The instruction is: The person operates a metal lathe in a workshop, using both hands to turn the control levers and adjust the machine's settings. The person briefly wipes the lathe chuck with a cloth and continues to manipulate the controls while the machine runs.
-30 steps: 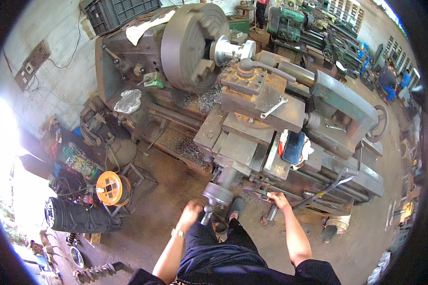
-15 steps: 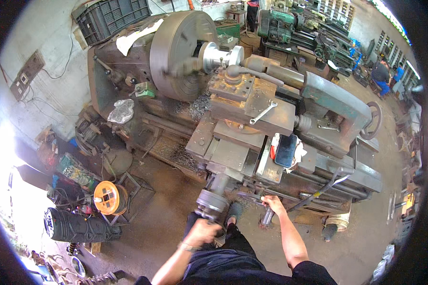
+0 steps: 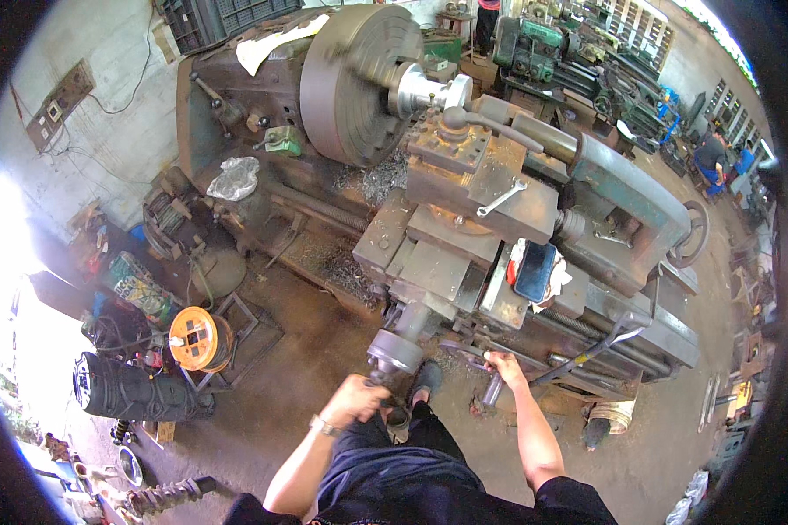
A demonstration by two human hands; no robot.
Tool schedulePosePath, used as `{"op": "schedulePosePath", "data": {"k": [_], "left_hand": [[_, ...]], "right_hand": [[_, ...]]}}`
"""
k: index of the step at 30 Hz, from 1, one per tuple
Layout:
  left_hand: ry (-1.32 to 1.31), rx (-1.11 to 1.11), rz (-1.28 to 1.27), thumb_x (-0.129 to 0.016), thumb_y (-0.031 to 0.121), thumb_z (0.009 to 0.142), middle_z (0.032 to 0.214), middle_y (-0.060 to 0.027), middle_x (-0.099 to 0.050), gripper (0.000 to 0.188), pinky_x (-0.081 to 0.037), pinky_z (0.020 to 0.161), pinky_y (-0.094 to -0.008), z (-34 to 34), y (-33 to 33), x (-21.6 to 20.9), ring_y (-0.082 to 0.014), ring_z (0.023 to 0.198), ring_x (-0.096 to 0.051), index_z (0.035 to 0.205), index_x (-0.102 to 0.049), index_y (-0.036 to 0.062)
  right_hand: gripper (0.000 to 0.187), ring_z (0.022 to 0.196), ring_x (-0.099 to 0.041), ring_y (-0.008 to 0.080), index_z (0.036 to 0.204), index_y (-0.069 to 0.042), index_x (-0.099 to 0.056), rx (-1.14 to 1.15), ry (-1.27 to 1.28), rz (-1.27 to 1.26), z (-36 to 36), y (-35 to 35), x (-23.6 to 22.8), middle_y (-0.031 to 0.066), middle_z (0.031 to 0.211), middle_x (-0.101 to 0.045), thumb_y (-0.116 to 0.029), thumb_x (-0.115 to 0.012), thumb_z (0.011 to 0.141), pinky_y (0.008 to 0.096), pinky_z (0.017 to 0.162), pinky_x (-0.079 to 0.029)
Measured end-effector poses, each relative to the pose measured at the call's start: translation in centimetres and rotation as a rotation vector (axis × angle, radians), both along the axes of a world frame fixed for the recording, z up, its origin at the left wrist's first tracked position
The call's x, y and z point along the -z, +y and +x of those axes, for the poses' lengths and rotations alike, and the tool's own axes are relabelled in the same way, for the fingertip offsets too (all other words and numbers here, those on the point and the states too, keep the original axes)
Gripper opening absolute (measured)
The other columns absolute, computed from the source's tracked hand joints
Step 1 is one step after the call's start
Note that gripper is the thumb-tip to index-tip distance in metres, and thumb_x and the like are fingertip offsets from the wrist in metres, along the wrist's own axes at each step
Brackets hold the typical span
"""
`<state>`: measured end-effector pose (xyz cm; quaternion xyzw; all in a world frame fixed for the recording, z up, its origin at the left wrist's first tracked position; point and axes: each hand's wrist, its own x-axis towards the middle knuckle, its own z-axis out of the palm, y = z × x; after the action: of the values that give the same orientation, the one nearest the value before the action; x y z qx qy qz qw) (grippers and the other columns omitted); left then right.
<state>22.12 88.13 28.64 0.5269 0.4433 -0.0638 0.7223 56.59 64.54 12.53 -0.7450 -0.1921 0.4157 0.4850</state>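
Observation:
My left hand (image 3: 356, 400) is closed round the crank handle beneath the cross-slide dial (image 3: 394, 352) of a big metal lathe. To its right, my right hand (image 3: 505, 367) grips the rim side of the carriage handwheel (image 3: 464, 352), whose grey handle (image 3: 493, 388) points down below the fingers. In the large chuck (image 3: 359, 83), blurred at its face, sits a shiny stepped metal workpiece (image 3: 418, 91). The tool post (image 3: 451, 144) with its long lever stands close to that workpiece; the cutting tip is hidden.
An open-ended spanner (image 3: 503, 199) lies on the slide, and a phone (image 3: 535, 271) rests on a white rag. Metal chips (image 3: 381, 179) lie under the chuck. An orange cable reel (image 3: 194, 339) stands at left. Far right, a person (image 3: 711, 159) is bent over.
My left hand has moved slightly left and up with the crank handle. My right hand stays on the handwheel. The whole view has shifted, so the lathe appears farther right and higher.

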Motion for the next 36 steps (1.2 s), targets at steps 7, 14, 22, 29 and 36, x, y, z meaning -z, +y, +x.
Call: {"op": "schedulePosePath", "data": {"k": [7, 14, 22, 29, 36], "left_hand": [[0.621, 0.308, 0.859, -0.068, 0.043, 0.079, 0.087, -0.0259, -0.072, 0.048, -0.058, 0.071, -0.0444, 2.6, 1.0, 6.8, -0.0363, 0.082, -0.074, 0.086, -0.073, -0.0046], [-0.179, 0.182, -0.308, -0.068, 0.020, 0.086, 0.051, 0.0026, -0.045, 0.028, -0.037, 0.034, -0.0284, 2.7, -4.8, 6.0, -0.0093, 0.040, -0.046, 0.067, -0.051, 0.0081], [-0.342, 0.732, 0.336, -0.063, 0.039, 0.095, 0.082, -0.0118, -0.069, 0.043, -0.052, 0.064, -0.0375, 0.5, 4.3, 0.6, -0.0226, 0.074, -0.065, 0.108, -0.066, -0.0017], [0.109, 0.134, 1.477, -0.068, 0.034, 0.086, 0.101, -0.0273, -0.063, 0.042, -0.051, 0.079, -0.0479, 4.1, 36.3, -8.9, -0.0422, 0.095, -0.063, 0.103, -0.061, -0.0044], [0.380, -0.348, 1.778, -0.079, 0.048, 0.079, 0.141, -0.0288, -0.045, 0.099, -0.040, 0.109, -0.0505, 15.8, 50.7, -6.3, -0.0432, 0.134, -0.042, 0.143, -0.032, -0.0121]], "right_hand": [[0.039, 0.063, -0.057, 0.0127, 0.069, -0.002, -0.066, -0.023, 0.026, -0.056, 0.4, 0.1, -0.3, 0.0034, 0.066, -0.064, -0.035, -0.071, 0.088, 0.0303, 0.063, -0.044], [0.038, 0.067, -0.061, 0.0135, 0.087, 0.000, -0.069, 0.121, 0.121, -0.006, 0.1, -0.2, 0.6, 0.0069, 0.072, -0.067, -0.038, -0.071, 0.088, 0.0295, 0.064, -0.048], [0.033, 0.069, -0.060, 0.0154, 0.081, 0.001, -0.067, -0.005, 0.057, 0.028, 0.6, -0.9, 0.7, 0.0074, 0.076, -0.068, -0.030, -0.063, 0.090, 0.0316, 0.069, -0.047], [0.038, 0.072, -0.065, 0.0165, 0.092, 0.003, -0.069, 0.026, 0.044, 0.049, 0.5, -1.2, 1.4, 0.0095, 0.077, -0.069, -0.035, -0.062, 0.090, 0.0310, 0.067, -0.051], [0.042, 0.075, -0.067, 0.0211, 0.115, 0.007, -0.063, 0.075, 0.053, 0.104, 2.3, -4.6, 6.7, 0.0152, 0.086, -0.070, -0.029, -0.058, 0.095, 0.0329, 0.069, -0.053]]}}
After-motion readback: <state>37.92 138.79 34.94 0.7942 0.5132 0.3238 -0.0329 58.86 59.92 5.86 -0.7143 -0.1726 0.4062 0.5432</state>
